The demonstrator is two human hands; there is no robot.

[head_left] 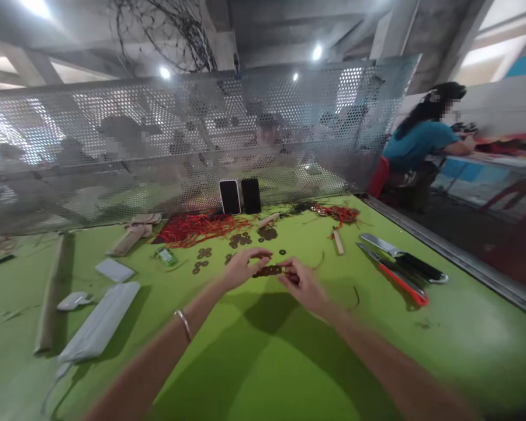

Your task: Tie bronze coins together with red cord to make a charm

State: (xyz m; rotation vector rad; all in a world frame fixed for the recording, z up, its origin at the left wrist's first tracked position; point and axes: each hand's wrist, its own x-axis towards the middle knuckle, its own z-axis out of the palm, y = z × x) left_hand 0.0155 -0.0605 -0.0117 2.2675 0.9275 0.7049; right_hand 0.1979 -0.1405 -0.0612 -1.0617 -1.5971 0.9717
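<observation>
A short row of dark brown, coin-like discs (269,271) lies overlapped on the green table between my hands. My left hand (242,268) arches at the row's left end, fingers curved and apart from the thumb, which is close to the discs. At the right end, my right hand (303,285) has thumb and fingertips closed around the last disc. Just beyond the row sits a single dark ring (282,252). Loose groups of similar discs (240,240) lie farther back and to the left, some with a visible centre hole.
Red cords (201,229) are heaped at the back, more cords (339,214) farther right. Two phones (230,197) lean against the perforated metal screen (166,134). Scissors (392,273) and a black-handled knife (403,257) lie right; a white power strip (100,321) left. A person (425,137) sits beyond.
</observation>
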